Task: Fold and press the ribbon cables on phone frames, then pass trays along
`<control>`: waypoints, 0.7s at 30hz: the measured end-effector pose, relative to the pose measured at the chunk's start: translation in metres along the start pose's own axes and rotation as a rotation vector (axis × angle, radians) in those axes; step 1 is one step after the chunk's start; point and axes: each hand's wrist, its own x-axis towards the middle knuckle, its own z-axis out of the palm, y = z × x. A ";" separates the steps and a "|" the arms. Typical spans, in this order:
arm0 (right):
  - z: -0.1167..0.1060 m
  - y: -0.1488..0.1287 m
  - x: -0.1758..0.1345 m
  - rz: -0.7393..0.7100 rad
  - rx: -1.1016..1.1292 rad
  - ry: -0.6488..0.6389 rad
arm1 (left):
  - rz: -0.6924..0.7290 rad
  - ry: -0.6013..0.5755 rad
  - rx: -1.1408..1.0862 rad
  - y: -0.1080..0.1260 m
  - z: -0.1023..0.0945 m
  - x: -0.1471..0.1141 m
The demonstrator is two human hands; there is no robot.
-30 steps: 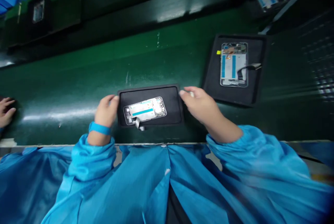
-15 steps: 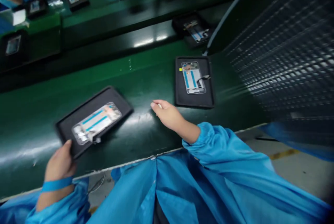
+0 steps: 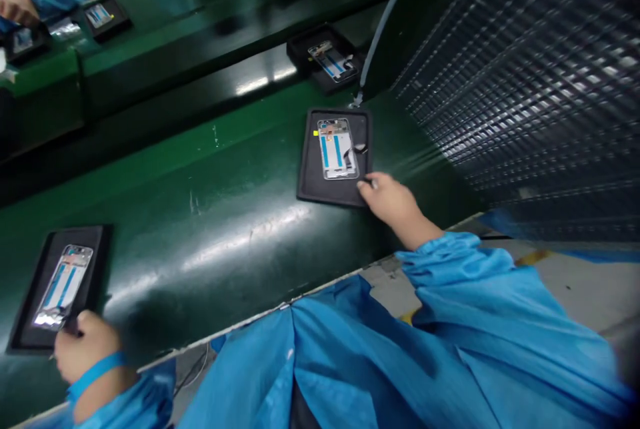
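Near the front left of the green bench, my left hand (image 3: 85, 346) is closed on the lower right edge of a black tray (image 3: 31, 296). An opened phone (image 3: 66, 286) with two blue strips lies slanted in that tray. At the right, my right hand (image 3: 393, 202) has its thumb and fingers closed on the lower right edge of a second black tray (image 3: 311, 186). A small pale thing shows between its fingers, too small to name. Inside the second tray is another opened phone (image 3: 337, 152), with a yellow tab and a dark flex cable.
Behind the right tray, another black tray (image 3: 300, 52) with an opened phone sits by a grey cable (image 3: 375, 49). A dark ribbed panel (image 3: 525, 82) stands along the right. Across the bench, co-workers' hands (image 3: 19, 6) are near more trays.
My left hand has carried its tray left and turned it more upright in view. My right hand has moved right to the second tray's edge. The view has shifted right.
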 end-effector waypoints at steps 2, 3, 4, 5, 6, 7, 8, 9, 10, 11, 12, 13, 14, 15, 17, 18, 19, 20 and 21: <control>0.012 -0.017 -0.030 -0.182 -0.010 -0.187 | -0.200 0.131 -0.003 0.046 0.016 -0.015; 0.019 -0.028 -0.050 -0.258 0.012 -0.282 | -0.114 0.022 -0.053 0.071 0.026 -0.025; 0.027 -0.040 -0.070 -0.314 0.083 -0.376 | 0.024 -0.074 -0.119 0.097 0.036 -0.037; 0.035 -0.052 -0.090 -0.364 0.160 -0.499 | 0.202 -0.165 -0.178 0.120 0.046 -0.049; 0.041 -0.062 -0.108 -0.405 0.197 -0.559 | 0.368 -0.230 -0.204 0.139 0.056 -0.060; 0.046 -0.070 -0.123 -0.455 0.242 -0.636 | 0.475 -0.260 -0.189 0.154 0.065 -0.069; 0.049 -0.075 -0.133 -0.492 0.283 -0.719 | 0.517 -0.289 -0.128 0.163 0.073 -0.077; 0.050 -0.078 -0.140 -0.510 0.312 -0.783 | 0.540 -0.307 -0.068 0.168 0.080 -0.082; 0.048 -0.077 -0.141 -0.513 0.338 -0.840 | 0.543 -0.315 -0.010 0.169 0.084 -0.085; 0.045 -0.074 -0.139 -0.496 0.353 -0.862 | 0.541 -0.319 0.036 0.167 0.087 -0.086; 0.040 -0.069 -0.133 -0.471 0.353 -0.834 | 0.546 -0.313 0.063 0.163 0.088 -0.086; 0.034 -0.063 -0.126 -0.452 0.343 -0.758 | 0.553 -0.301 0.076 0.159 0.089 -0.086; 0.027 -0.058 -0.117 -0.441 0.317 -0.641 | 0.560 -0.283 0.084 0.155 0.088 -0.086; 0.020 -0.054 -0.109 -0.433 0.276 -0.516 | 0.562 -0.262 0.086 0.153 0.087 -0.086; 0.009 -0.049 -0.095 -0.438 0.168 -0.343 | 0.556 -0.205 0.082 0.155 0.085 -0.088; 0.005 -0.048 -0.091 -0.463 0.116 -0.329 | 0.560 -0.174 0.072 0.158 0.083 -0.091; 0.002 -0.047 -0.088 -0.503 0.077 -0.351 | 0.574 -0.147 0.056 0.162 0.081 -0.093; 0.000 -0.047 -0.087 -0.555 0.054 -0.395 | 0.599 -0.128 0.033 0.167 0.080 -0.096; -0.001 -0.048 -0.087 -0.606 0.050 -0.448 | 0.633 -0.121 0.007 0.172 0.079 -0.099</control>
